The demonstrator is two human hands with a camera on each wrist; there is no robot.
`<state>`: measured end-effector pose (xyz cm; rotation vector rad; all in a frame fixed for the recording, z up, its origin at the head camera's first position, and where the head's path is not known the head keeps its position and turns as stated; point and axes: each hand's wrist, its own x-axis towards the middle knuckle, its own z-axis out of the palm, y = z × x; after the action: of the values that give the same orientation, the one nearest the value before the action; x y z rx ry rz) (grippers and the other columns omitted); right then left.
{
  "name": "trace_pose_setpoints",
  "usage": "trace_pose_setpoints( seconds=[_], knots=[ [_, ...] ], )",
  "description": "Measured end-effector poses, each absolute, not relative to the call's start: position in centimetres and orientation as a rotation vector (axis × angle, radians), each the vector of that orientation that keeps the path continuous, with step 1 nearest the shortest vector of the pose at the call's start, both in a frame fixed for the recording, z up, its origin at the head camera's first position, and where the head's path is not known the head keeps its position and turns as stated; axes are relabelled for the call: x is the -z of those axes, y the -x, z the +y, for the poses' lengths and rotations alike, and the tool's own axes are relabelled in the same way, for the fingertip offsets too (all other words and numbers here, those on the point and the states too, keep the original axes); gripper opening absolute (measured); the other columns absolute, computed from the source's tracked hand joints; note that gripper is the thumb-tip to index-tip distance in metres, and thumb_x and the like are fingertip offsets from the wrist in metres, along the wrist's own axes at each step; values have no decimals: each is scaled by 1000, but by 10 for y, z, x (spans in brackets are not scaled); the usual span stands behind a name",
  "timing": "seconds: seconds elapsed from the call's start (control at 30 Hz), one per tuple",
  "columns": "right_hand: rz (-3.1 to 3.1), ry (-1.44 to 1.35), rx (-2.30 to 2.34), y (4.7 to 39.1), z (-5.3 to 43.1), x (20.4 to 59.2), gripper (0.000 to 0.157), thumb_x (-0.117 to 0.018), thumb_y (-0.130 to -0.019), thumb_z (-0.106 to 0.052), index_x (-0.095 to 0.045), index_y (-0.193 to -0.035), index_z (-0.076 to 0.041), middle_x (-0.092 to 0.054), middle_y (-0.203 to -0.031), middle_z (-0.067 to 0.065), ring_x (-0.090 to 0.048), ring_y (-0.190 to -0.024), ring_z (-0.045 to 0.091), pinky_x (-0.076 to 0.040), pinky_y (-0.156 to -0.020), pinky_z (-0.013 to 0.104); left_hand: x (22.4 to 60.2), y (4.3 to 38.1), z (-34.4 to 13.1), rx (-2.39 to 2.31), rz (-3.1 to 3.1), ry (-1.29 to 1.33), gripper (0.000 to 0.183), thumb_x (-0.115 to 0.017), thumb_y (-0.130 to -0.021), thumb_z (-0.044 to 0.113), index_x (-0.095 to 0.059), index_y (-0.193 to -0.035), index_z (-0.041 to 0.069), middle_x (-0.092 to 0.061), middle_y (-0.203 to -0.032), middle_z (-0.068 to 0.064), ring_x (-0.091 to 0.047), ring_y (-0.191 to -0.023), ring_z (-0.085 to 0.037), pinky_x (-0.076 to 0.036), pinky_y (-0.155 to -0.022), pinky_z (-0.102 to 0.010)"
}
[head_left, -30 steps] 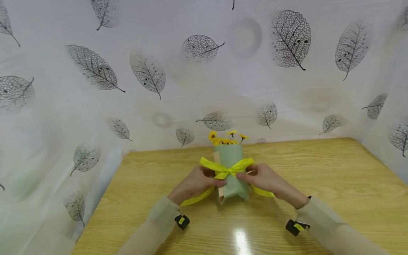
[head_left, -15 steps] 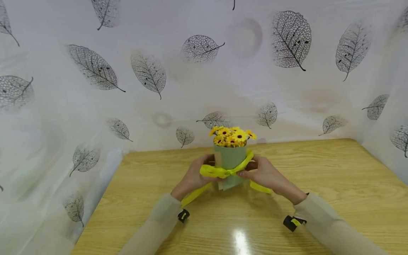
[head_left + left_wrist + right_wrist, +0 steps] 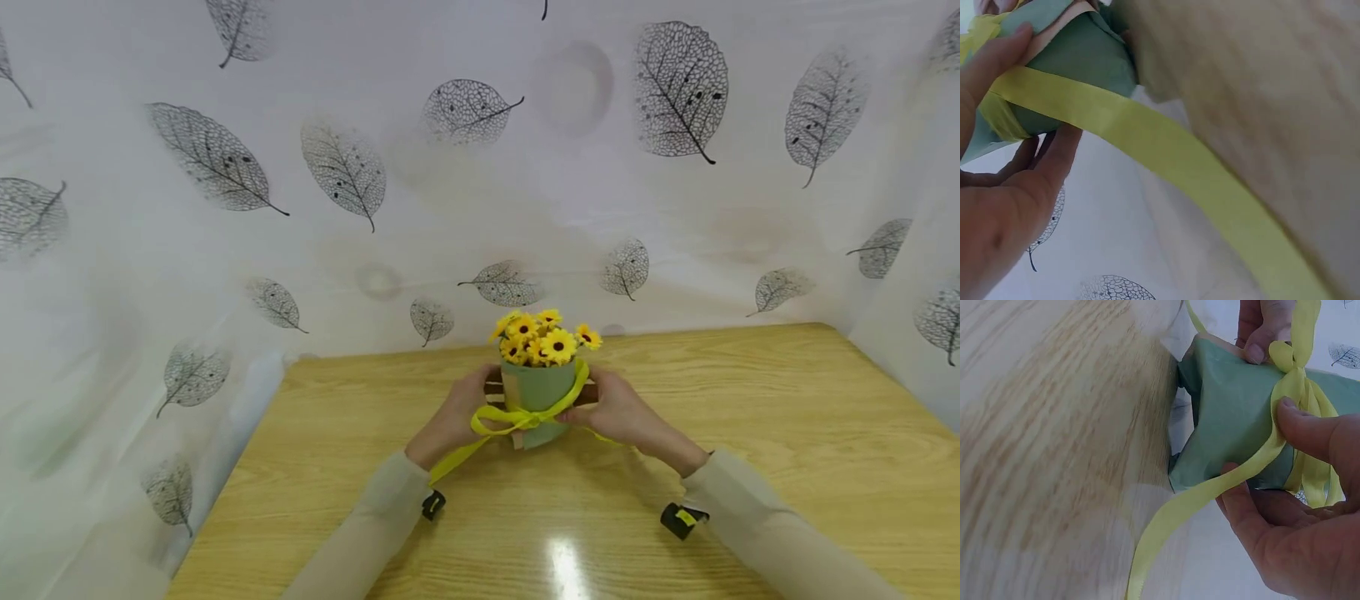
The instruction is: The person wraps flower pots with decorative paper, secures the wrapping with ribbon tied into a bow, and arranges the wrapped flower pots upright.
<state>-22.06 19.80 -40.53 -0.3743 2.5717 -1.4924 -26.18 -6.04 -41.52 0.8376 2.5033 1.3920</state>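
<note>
A small bouquet of yellow flowers (image 3: 558, 345) with dark centres stands out of a green paper wrap (image 3: 536, 387) in the middle of the head view. A yellow ribbon (image 3: 534, 419) is tied round the wrap in a bow, its long tails hanging to both sides. My left hand (image 3: 453, 421) grips the wrap from the left, thumb in front and fingers behind. From the right, my right hand (image 3: 626, 414) holds it too; in the right wrist view its thumb presses by the ribbon knot (image 3: 1297, 378). The wrap's lower end (image 3: 1194, 419) is close to the table; contact is unclear.
The wooden table (image 3: 360, 400) spreads out on all sides of the bouquet. Behind it hangs a pale curtain (image 3: 450, 208) printed with dark leaf skeletons. A small black device (image 3: 681, 520) sits at the right wrist, another (image 3: 432, 504) at the left.
The bouquet has tipped toward me, so the flower faces and the wrap's top opening now show. In the last half second it has come slightly lower, both hands staying on it.
</note>
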Motion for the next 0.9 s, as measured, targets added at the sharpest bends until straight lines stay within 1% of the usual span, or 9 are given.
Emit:
trace_pose_setpoints(
  seconds=[0.13,0.23,0.33,0.4,0.5,0.63,0.7,0.9],
  knots=[
    [2532,431,1506,219,198,407,67,-77,-92,-15,-44,-149,-2,-60,-140,23,-65,-123,39,-60,-93,42,417,261,-59,-1348,2503,-802,78,-86,-78,3,-44,-143,-5,-58,-138,-23,-62,-125,-37,-58,-99,-37],
    [2511,470,1515,218,199,409,72,-77,-91,-9,-39,-153,-4,-56,-143,25,-65,-123,40,-61,-92,40,418,261,-56,-1284,2515,-793,78,-87,-78,5,-43,-142,-3,-57,-137,-21,-62,-124,-35,-58,-99,-35],
    [2514,490,1507,218,199,412,81,-77,-89,-3,-33,-157,-8,-55,-144,25,-66,-121,39,-61,-90,35,416,260,-54,-1237,2529,-790,80,-86,-76,4,-43,-143,-2,-58,-137,-21,-62,-124,-36,-58,-99,-38],
    [2541,495,1477,218,199,414,87,-78,-89,-3,-29,-160,-12,-56,-144,24,-67,-120,37,-62,-88,33,414,259,-53,-1210,2543,-799,83,-86,-75,1,-43,-146,0,-58,-138,-20,-62,-124,-36,-58,-100,-40],
    [2574,509,1431,218,197,415,87,-79,-88,-5,-30,-160,-13,-56,-144,23,-67,-120,37,-62,-88,34,415,259,-54,-1179,2565,-843,86,-85,-73,-3,-41,-148,1,-58,-138,-21,-63,-124,-37,-58,-99,-42],
    [2576,534,1406,219,196,415,86,-79,-89,-7,-30,-160,-10,-55,-145,25,-65,-123,41,-61,-92,40,418,258,-55,-1172,2558,-844,82,-84,-76,0,-43,-146,-1,-60,-134,-21,-66,-119,-37,-60,-94,-39],
    [2569,521,1411,220,196,414,88,-79,-89,-7,-29,-161,-12,-54,-147,24,-63,-126,42,-60,-94,41,419,259,-56,-1179,2551,-826,78,-85,-76,2,-44,-143,-2,-60,-131,-21,-67,-118,-37,-61,-93,-38],
    [2582,488,1404,223,195,415,81,-78,-90,-9,-34,-158,-15,-54,-149,20,-58,-132,43,-58,-99,46,421,261,-57,-1221,2535,-784,79,-84,-78,2,-43,-145,1,-59,-133,-20,-65,-120,-37,-59,-98,-43]
  ],
)
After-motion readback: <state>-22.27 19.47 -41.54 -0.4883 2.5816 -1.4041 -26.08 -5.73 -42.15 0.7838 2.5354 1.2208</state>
